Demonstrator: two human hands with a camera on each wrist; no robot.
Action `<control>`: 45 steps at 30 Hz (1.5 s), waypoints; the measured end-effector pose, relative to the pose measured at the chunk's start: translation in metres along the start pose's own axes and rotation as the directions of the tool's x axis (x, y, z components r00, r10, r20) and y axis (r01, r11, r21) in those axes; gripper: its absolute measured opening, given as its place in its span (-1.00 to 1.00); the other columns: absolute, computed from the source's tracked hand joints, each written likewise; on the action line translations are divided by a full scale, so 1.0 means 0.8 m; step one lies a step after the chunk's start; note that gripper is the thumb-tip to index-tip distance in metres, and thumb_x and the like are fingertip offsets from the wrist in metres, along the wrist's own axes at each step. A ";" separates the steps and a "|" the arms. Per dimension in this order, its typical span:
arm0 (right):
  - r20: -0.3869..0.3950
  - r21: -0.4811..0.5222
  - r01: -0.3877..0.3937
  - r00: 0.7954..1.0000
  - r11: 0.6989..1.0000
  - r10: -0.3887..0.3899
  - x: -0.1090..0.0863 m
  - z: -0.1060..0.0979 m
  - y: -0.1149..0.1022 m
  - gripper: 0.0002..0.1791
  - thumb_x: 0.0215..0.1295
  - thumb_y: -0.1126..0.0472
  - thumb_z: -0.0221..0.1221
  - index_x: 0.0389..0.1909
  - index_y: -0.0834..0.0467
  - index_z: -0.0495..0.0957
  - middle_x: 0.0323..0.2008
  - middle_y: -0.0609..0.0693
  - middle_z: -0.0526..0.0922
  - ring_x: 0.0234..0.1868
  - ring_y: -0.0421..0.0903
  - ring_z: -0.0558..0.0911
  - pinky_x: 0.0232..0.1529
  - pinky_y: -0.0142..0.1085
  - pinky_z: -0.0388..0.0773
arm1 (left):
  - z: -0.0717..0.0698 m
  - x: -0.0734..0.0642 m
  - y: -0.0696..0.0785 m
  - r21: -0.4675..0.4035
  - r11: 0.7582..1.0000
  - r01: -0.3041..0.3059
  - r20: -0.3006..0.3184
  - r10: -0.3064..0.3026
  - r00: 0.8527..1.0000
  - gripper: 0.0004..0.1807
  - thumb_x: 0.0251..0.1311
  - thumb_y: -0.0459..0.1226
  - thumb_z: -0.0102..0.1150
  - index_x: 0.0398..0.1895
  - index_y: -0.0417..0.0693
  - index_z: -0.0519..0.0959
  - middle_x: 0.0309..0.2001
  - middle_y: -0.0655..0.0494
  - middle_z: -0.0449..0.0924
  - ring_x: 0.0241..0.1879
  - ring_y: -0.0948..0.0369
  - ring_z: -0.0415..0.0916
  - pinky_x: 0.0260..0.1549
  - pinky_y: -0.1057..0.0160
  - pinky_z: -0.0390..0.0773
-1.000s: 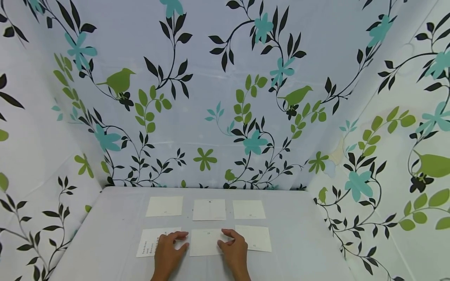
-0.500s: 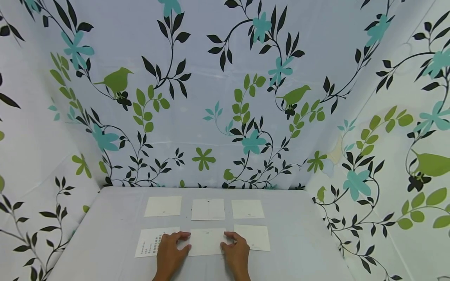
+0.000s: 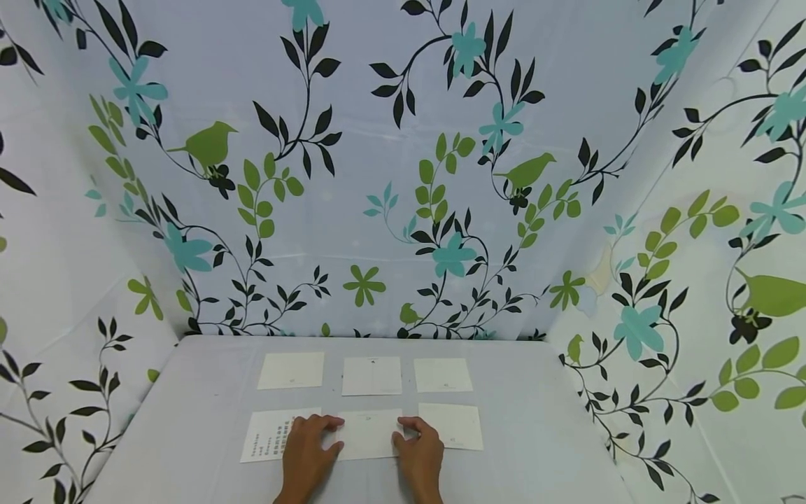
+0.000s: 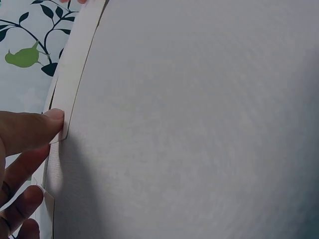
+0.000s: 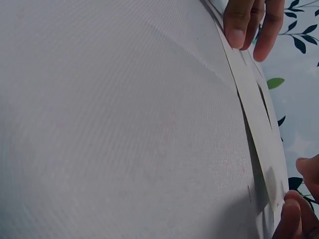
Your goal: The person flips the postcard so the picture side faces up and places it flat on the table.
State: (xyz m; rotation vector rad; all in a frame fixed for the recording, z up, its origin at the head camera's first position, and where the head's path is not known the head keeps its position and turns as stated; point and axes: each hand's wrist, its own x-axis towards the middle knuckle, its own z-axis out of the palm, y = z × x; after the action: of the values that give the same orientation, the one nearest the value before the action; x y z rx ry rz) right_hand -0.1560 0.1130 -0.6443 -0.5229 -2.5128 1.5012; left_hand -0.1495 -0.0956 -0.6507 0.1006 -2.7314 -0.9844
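In the head view a blank pale card (image 3: 369,437) lies in the middle of the front row, between both hands. My left hand (image 3: 306,451) rests at its left edge, thumb and index finger apart. In the left wrist view the thumb (image 4: 54,119) touches the card (image 4: 79,69) near its corner. My right hand (image 3: 420,451) is at the card's right edge, its thumb and index fingertips over the border. Under the left hand a card with printed characters (image 3: 261,437) is partly covered. Another pale card (image 3: 462,425) lies beside the right hand.
Three more pale cards form a back row: a left card (image 3: 291,369), a middle card (image 3: 371,376) and a right card (image 3: 443,375). They lie on a white-covered table (image 3: 189,420). A leaf-and-bird patterned curtain (image 3: 378,210) stands behind and along both sides.
The left hand has shifted slightly right, closer over the middle card's left edge. The right hand moved a little right and then back left. The cards keep their layout.
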 end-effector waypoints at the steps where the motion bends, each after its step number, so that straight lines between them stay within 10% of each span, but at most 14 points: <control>1: -0.009 -0.001 -0.005 1.000 1.000 0.005 0.001 0.000 0.000 -0.67 0.02 0.37 0.51 -0.20 -0.05 0.81 -0.20 -0.08 0.84 -0.44 -0.18 0.56 -0.43 -0.33 0.41 | 0.000 0.000 0.001 0.002 1.000 -0.007 -0.002 0.007 1.000 -0.53 -0.23 -0.30 0.71 -0.15 0.20 0.79 -0.24 0.28 0.75 -0.16 0.20 0.45 -0.05 0.05 0.45; 7: -0.025 0.031 -0.002 1.000 1.000 0.003 0.003 0.000 -0.002 -0.70 0.08 0.34 0.51 -0.23 -0.10 0.79 -0.19 -0.16 0.84 -0.24 -0.22 0.66 -0.18 -0.29 0.55 | 0.003 0.001 0.001 0.021 0.999 -0.031 -0.022 0.031 0.999 -0.54 -0.25 -0.29 0.72 -0.18 0.20 0.80 -0.26 0.29 0.75 -0.18 0.21 0.46 -0.08 0.04 0.45; 23: 0.112 0.241 -0.121 0.989 0.963 0.097 0.010 -0.016 -0.010 -0.76 0.15 0.41 0.44 -0.16 0.13 0.78 -0.19 0.02 0.82 -0.21 -0.15 0.75 -0.25 -0.41 0.65 | 0.004 0.000 -0.005 0.034 0.997 -0.063 -0.045 0.065 0.997 -0.57 -0.23 -0.30 0.71 -0.21 0.21 0.79 -0.23 0.27 0.75 -0.18 0.19 0.47 -0.09 0.03 0.47; 45: 0.257 0.242 -0.146 0.963 0.959 0.081 0.022 -0.031 0.006 -0.82 0.21 0.40 0.40 -0.20 0.13 0.80 -0.26 0.00 0.84 -0.55 -0.15 0.65 -0.53 -0.37 0.59 | -0.006 -0.003 -0.003 -0.049 0.999 0.019 0.005 -0.019 1.000 -0.65 -0.02 -0.27 0.63 -0.13 0.24 0.78 -0.17 0.30 0.80 -0.13 0.21 0.49 -0.05 0.05 0.43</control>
State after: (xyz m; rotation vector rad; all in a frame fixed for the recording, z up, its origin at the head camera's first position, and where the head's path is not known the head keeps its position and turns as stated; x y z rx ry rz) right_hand -0.1630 0.1420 -0.6367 -0.4727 -2.4352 2.0162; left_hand -0.1462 -0.0999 -0.6490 0.1166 -2.7128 -1.0579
